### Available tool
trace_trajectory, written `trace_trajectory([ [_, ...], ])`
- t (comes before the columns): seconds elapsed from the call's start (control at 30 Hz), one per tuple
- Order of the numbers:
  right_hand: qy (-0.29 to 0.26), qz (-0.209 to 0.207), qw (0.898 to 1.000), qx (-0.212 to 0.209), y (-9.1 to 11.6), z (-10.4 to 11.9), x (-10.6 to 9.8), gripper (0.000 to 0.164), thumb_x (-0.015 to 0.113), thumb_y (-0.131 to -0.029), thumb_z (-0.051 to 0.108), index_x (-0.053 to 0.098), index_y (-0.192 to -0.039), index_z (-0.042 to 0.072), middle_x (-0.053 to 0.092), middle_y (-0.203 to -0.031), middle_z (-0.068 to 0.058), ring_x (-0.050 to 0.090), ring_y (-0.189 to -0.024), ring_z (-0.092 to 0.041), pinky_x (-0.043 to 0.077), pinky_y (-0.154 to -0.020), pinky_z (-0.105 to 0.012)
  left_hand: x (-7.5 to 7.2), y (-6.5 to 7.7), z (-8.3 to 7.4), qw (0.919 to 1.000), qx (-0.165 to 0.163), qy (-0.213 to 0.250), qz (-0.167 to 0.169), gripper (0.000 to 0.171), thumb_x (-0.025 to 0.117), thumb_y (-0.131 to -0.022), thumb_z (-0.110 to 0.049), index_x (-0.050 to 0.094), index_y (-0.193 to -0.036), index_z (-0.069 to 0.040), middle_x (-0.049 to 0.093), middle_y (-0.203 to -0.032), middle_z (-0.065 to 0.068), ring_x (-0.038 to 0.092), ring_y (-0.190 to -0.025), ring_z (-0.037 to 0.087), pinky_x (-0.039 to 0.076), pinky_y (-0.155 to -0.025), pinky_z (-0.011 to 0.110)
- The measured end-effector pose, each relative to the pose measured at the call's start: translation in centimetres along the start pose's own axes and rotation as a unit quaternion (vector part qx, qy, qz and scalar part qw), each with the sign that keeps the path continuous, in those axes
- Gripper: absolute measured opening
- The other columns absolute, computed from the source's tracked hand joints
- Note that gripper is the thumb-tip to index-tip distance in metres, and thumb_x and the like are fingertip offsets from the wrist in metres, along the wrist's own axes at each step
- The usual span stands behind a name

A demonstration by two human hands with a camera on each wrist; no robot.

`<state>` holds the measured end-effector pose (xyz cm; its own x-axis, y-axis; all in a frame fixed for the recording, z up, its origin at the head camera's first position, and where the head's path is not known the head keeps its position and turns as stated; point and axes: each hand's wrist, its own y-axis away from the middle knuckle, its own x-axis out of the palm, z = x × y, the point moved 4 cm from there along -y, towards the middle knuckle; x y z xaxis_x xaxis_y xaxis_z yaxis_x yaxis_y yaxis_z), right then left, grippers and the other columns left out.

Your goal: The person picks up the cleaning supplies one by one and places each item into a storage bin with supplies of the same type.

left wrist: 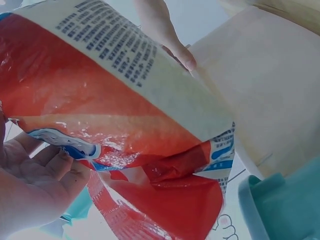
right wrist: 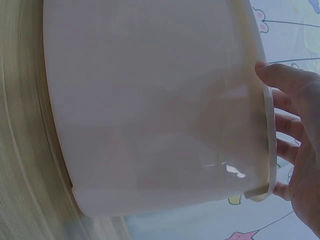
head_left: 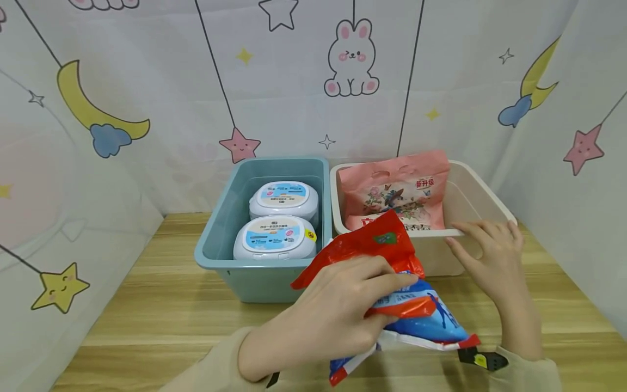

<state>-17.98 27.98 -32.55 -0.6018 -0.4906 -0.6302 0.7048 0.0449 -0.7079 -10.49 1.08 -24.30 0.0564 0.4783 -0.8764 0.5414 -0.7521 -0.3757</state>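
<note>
My left hand (head_left: 338, 305) grips a red and blue plastic bag, probably washing powder (head_left: 431, 313), by its middle. The bag hangs tilted in front of the bins, its red end towards the cream bin. From the left wrist view, its printed back is visible above my curled fingers. My right hand (head_left: 497, 261) holds the front rim of the cream bin (head_left: 470, 247) near its right corner. In the right wrist view, the thumb lies on the rim's outer side and the fingers go over the rim. A pink printed bag (head_left: 392, 190) stands inside this bin.
To the left, a teal bin (head_left: 215, 239) touches or nearly touches the cream one. Two white lidded tubs (head_left: 275, 238) sit in it, one behind the other. Both bins stand on a wood-grain table (head_left: 166, 305), with a printed cloth (head_left: 294, 81) behind and at the sides.
</note>
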Motion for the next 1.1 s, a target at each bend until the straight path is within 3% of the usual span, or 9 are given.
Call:
trace_trajectory([
  [0.6, 0.0, 0.007, 1.0, 0.008, 0.0, -0.1, 0.1, 0.029, 0.074, -0.08, 0.016, 0.069, -0.107, 0.005, 0.065, -0.1, -0.018, 0.049, -0.106, -0.04, 0.012, -0.113, -0.065, -1.2, -1.3, -0.4, 0.9997, 0.017, -0.018, 0.004, 0.047, 0.074, -0.081, -0.023, 0.064, -0.127, -0.022, 0.063, -0.107, -0.008, 0.057, -0.095, 0.004, 0.048, -0.083, 0.014],
  [0.83, 0.004, 0.006, 1.0, 0.009, 0.1, -0.1, 0.1, 0.03, 0.075, -0.079, 0.016, 0.069, -0.107, 0.005, 0.065, -0.1, -0.018, 0.049, -0.107, -0.041, 0.013, -0.112, -0.066, -1.9, -2.0, -0.2, 0.999, 0.034, -0.026, -0.015, 0.048, 0.075, -0.079, -0.021, 0.064, -0.126, -0.022, 0.064, -0.105, -0.008, 0.058, -0.094, 0.004, 0.05, -0.081, 0.015],
  [1.1, 0.004, 0.007, 1.0, 0.007, 0.0, -0.1, 0.1, 0.031, 0.075, -0.078, 0.015, 0.069, -0.107, 0.005, 0.065, -0.101, -0.018, 0.05, -0.107, -0.041, 0.013, -0.112, -0.066, -2.4, -2.6, 0.0, 0.9991, 0.026, -0.031, -0.01, 0.047, 0.074, -0.08, -0.021, 0.064, -0.127, -0.022, 0.064, -0.105, -0.007, 0.058, -0.095, 0.004, 0.051, -0.079, 0.016],
])
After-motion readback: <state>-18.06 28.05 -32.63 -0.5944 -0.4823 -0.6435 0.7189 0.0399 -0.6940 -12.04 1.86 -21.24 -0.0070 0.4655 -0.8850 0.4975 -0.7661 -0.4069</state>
